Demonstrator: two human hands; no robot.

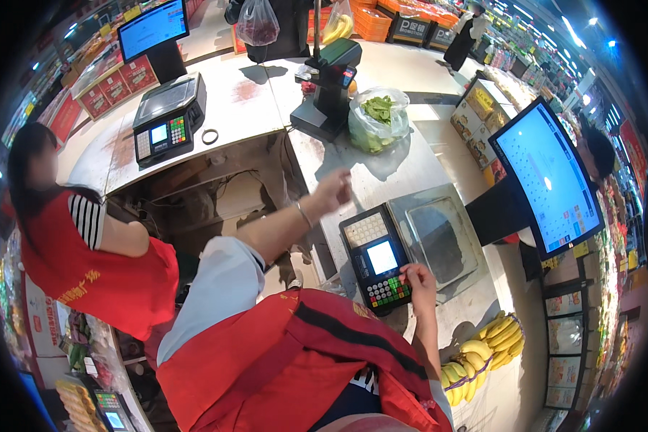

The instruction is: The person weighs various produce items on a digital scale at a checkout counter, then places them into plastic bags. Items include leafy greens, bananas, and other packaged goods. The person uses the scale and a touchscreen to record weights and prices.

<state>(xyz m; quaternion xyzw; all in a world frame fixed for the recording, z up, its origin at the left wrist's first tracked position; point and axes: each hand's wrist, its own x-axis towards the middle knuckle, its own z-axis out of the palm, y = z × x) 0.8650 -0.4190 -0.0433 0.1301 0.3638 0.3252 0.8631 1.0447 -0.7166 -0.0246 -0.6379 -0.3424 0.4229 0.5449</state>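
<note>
My left hand (332,191) is over the counter, fingers curled and blurred by motion; whether it holds anything is unclear. A band circles that wrist. My right hand (420,282) is at the right edge of the keypad (387,292) of a weighing scale (378,259), fingers bent and no object visible in it. The scale's small screen (382,257) is lit. Nothing lies on its metal weighing pan (443,237). Beyond my left hand, a clear plastic bag of leafy greens (379,121) stands on the counter.
Bunches of bananas (478,356) lie at the right. A monitor (548,178) rises behind the pan; a black scanner stand (329,89) is beside the greens. Another scale (164,119) and a tape roll (210,136) sit on the far counter. A co-worker in a red vest (97,275) is at left.
</note>
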